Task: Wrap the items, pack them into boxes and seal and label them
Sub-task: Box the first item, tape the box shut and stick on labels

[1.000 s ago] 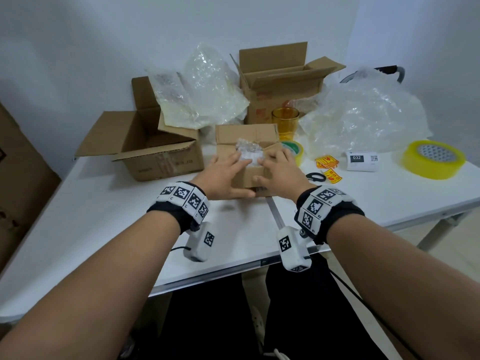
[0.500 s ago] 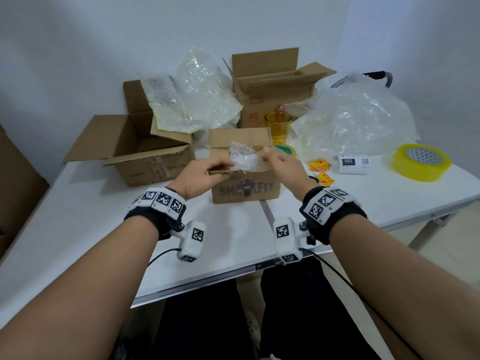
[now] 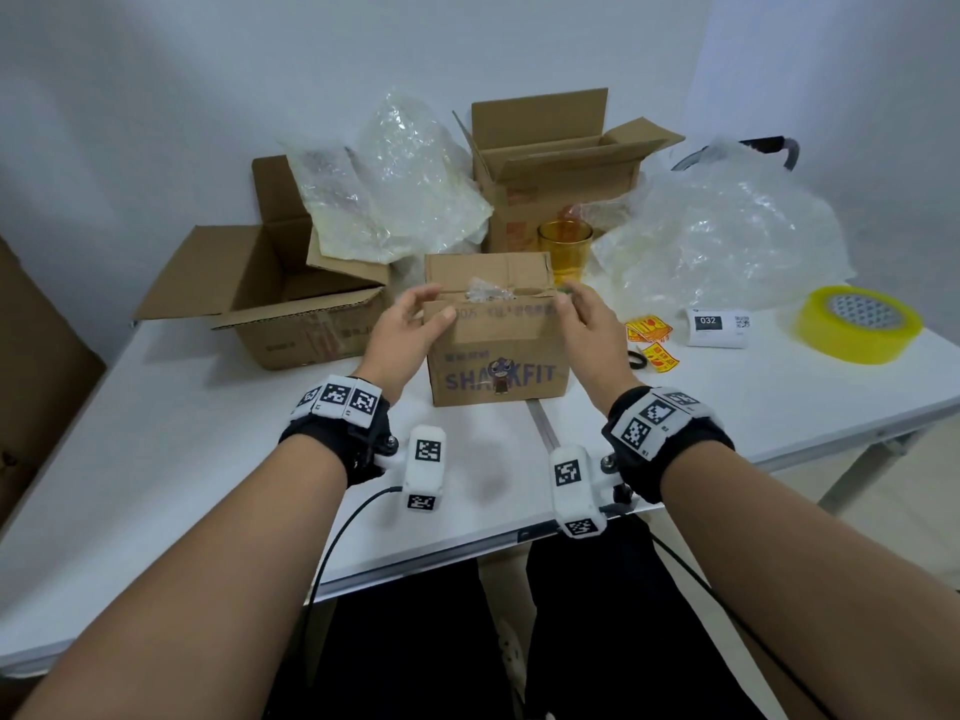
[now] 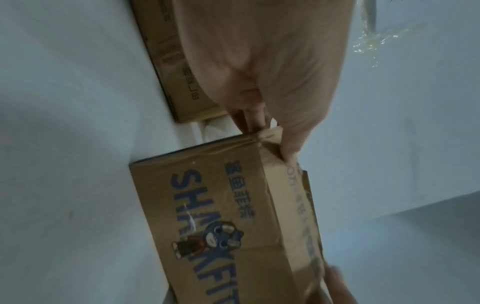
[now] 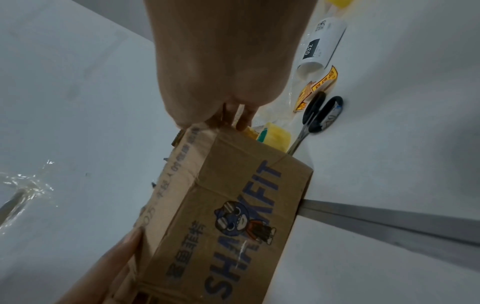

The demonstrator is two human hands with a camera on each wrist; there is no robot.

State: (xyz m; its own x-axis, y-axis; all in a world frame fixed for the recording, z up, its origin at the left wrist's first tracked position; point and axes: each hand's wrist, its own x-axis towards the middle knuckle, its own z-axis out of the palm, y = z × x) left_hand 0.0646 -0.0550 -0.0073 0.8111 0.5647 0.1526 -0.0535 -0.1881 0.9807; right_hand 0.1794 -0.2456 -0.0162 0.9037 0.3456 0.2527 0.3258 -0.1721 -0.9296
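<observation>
head view: the left hand (image 3: 410,324) and right hand (image 3: 587,317) are pinching the top flap corners of the shakfit box (image 3: 496,374), folding them over the wrapped item (image 3: 485,292) inside. next: tape roll (image 3: 860,324), right of the box, likely needed for sealing.

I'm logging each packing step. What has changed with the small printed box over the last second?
Both hands have lifted off its top: left hand and right hand now pinch the ends of the near flap of the small brown SHARKFIT cardboard box, folding it over the bubble-wrapped item. The yellow tape roll is unmoved.
</observation>
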